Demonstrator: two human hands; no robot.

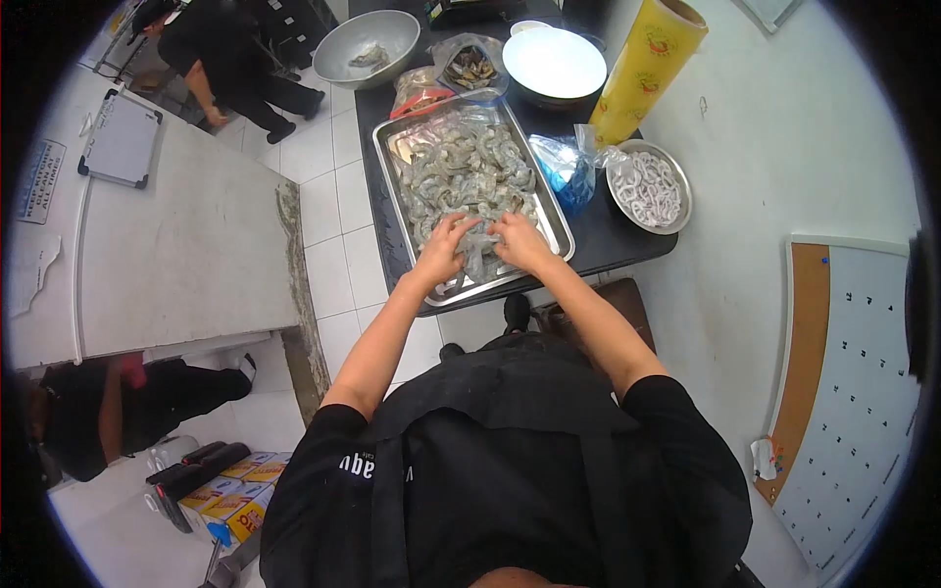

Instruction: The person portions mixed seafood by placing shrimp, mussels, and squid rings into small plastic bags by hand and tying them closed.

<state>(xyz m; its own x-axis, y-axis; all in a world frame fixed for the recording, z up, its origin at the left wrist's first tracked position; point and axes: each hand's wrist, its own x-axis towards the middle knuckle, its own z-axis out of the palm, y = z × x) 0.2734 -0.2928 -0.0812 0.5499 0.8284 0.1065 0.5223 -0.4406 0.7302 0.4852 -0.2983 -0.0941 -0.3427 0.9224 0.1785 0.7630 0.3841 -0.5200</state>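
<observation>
Raw grey shrimp [470,162] are heaped across a steel tray [394,211] on the dark table. At the tray's near end, a clear plastic bag [478,263] lies between my hands. My left hand [441,247] grips its left side with curled fingers. On the other side, my right hand [521,243] has its bent fingers on the bag. Whether shrimp are inside the bag is hard to make out.
Beside the tray stand a bowl of pale rings [647,191], a blue bag [569,176] and a yellow film roll [642,73]. Behind are a metal bowl [338,59], a bag of shellfish [470,69] and a white bowl [554,61]. Two other people are to the left.
</observation>
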